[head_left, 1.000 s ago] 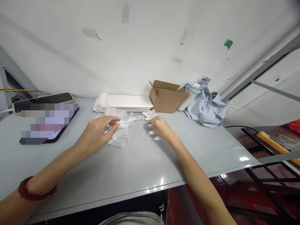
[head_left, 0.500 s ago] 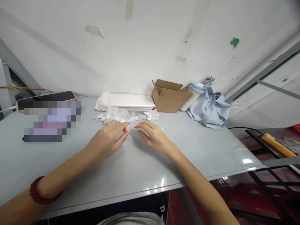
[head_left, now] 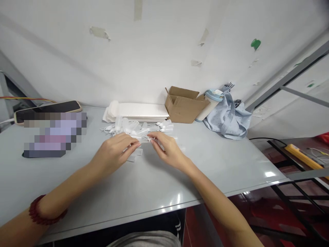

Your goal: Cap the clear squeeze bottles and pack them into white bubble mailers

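Above the gray table (head_left: 164, 185), I see the right hand (head_left: 168, 149) pinching a little white tip (head_left: 149, 139) sideways, thin end toward the left hand (head_left: 115, 150); I can't tell whether those fingers grip anything.

I'd call this a lived-in room, a dorm or a home, though I can't tell which. My grey desk (head_left: 164, 181) stands up against a white wall (head_left: 154, 68) with scraps of tape (head_left: 99, 32) and a green blob (head_left: 255, 43) stuck on it. Grey metal framing (head_left: 290, 72) rises at both ends, much like bunk or shelf posts. Everyday belongings share the top with the small bottles (head_left: 168, 130) before me: a phone (head_left: 48, 110) with a white lead (head_left: 6, 121), a lidded tumbler (head_left: 209, 106), a soft blue bag (head_left: 227, 120) and an open carton (head_left: 186, 110). Below, the floor (head_left: 189, 226) shows glossy red.
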Demonstrator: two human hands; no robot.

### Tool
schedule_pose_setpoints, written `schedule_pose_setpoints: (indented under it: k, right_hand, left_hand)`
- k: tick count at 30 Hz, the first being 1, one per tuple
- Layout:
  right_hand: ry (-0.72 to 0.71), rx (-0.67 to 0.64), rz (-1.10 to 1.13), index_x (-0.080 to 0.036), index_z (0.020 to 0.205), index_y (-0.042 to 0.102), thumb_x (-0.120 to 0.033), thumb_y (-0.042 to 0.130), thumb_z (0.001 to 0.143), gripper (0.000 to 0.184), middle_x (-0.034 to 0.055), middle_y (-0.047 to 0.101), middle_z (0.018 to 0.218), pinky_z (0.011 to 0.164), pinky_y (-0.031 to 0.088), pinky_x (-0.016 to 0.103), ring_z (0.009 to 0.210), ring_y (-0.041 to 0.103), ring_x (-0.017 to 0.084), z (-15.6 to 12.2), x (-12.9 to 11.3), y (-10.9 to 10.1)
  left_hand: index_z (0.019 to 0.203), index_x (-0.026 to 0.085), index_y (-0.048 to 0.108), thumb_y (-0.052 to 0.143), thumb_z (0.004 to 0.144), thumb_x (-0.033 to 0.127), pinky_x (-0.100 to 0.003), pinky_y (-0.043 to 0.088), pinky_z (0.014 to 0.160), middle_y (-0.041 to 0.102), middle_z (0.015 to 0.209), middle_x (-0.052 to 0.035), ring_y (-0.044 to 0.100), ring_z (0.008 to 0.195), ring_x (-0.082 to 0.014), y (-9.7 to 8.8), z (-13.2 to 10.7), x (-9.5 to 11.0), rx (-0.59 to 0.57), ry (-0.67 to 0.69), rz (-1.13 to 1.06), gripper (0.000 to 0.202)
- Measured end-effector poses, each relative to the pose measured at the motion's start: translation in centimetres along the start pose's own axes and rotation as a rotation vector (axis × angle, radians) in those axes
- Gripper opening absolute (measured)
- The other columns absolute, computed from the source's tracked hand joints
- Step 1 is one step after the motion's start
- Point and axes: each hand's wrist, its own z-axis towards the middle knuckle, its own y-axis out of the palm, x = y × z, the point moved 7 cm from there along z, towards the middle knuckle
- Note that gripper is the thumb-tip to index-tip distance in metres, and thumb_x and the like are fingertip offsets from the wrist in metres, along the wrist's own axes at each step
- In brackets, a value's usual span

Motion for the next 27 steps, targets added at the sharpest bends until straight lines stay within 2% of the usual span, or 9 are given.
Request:
schedule_pose_setpoints:
  k: [3,5,9,12,14,19,27]
  right_hand:
    - [0.081,0.000,0.087,-0.018,0.114,0.057,-0.021,0.045,0.099,0.020,0.0101,0.070,0.107,0.081,0.052,0.031,0.096,0.066,0.018,0.1,0.4,0.0]
    - [0.162,0.002,0.151,-0.019,0.115,0.057,-0.025,0.046,0.098,0.020,0.0084,0.071,0.105,0.076,0.052,0.029,0.094,0.067,0.018,0.1,0.8,-0.1]
    - [0.282,-0.019,0.263,-0.019,0.117,0.057,-0.028,0.045,0.098,0.024,0.0043,0.070,0.089,0.065,0.047,0.025,0.072,0.061,0.013,-0.1,1.1,-0.1]
    - [0.306,-0.046,0.271,-0.019,0.118,0.057,-0.029,0.041,0.099,0.026,0.0012,0.065,0.078,0.057,0.042,0.024,0.058,0.050,0.011,-0.3,0.8,0.1]
    - [0.324,-0.051,0.260,-0.020,0.118,0.056,-0.031,0.040,0.100,0.027,0.0004,0.065,0.075,0.054,0.038,0.024,0.053,0.047,0.010,-0.4,0.6,0.1]
    - [0.340,-0.023,0.324,-0.019,0.112,0.057,-0.034,0.045,0.097,0.024,-0.0018,0.060,0.066,0.054,0.041,0.023,0.062,0.061,0.013,-0.5,0.2,0.3]
    - [0.350,-0.043,0.333,-0.018,0.100,0.060,-0.035,0.049,0.093,0.021,-0.0018,0.059,0.066,0.054,0.042,0.023,0.059,0.060,0.012,-0.7,0.0,0.8]
  left_hand:
    - [0.076,0.018,0.067,0.052,0.096,0.033,-0.026,0.045,0.060,0.069,0.067,0.0003,0.058,0.060,-0.0140,-0.3,0.2,-0.2,-0.014,-0.042,-0.049,0.029]
    - [0.074,0.019,0.067,0.052,0.096,0.035,-0.025,0.045,0.058,0.069,0.065,0.0014,0.058,0.056,-0.0129,-0.4,0.3,-0.3,-0.028,-0.068,-0.090,0.031]
    - [0.080,0.019,0.070,0.048,0.096,0.030,-0.026,0.049,0.064,0.074,0.073,-0.0006,0.065,0.065,-0.0153,-0.3,0.2,-0.6,-0.019,-0.089,-0.156,0.030]
    - [0.094,0.018,0.071,0.044,0.097,0.025,-0.027,0.051,0.070,0.075,0.078,-0.0017,0.069,0.074,-0.0165,0.3,0.1,-0.8,-0.052,-0.080,-0.201,0.028]
    - [0.096,0.017,0.071,0.044,0.097,0.024,-0.026,0.051,0.069,0.075,0.080,-0.0017,0.069,0.074,-0.0159,0.7,0.0,-0.8,-0.087,-0.089,-0.211,0.028]
    - [0.077,0.018,0.070,0.051,0.096,0.030,-0.023,0.046,0.058,0.072,0.069,0.0011,0.062,0.059,-0.0120,0.8,0.0,-0.8,-0.121,-0.142,-0.200,0.029]
    - [0.081,0.017,0.066,0.046,0.098,0.022,-0.023,0.046,0.062,0.069,0.073,-0.0001,0.062,0.065,-0.0126,0.9,-0.1,0.7,-0.135,-0.018,-0.168,0.027]
